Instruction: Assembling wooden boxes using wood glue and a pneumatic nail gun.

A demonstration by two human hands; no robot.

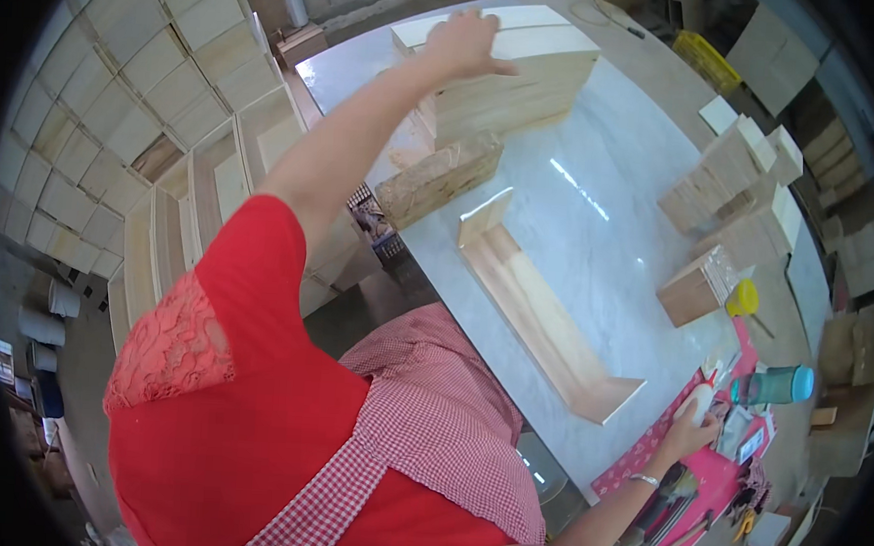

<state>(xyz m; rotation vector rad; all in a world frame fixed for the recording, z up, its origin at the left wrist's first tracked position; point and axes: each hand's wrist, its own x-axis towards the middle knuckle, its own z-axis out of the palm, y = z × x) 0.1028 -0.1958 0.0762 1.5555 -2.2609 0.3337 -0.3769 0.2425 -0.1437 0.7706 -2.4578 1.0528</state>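
My left hand (466,45) reaches across the table to a stack of upright wooden boards (516,89). Its fingers are spread over the white top edges, with the thumb toward the near face. At the lower right, my right hand (691,433) is closed around a white squeeze bottle (695,403) with a red tip, probably glue. Between the hands lies a U-shaped wooden piece (539,308): a long board with a short upright panel at each end. A plastic-wrapped wooden block (442,179) stands beside the board stack, near the table's left edge.
The glossy white table (596,262) carries wooden blocks (724,179) on its right side. A yellow round container (742,297), a turquoise bottle (775,385) and a pink mat (686,528) with tools are at the right. Wooden drawer-like boxes (214,187) are stacked at the left.
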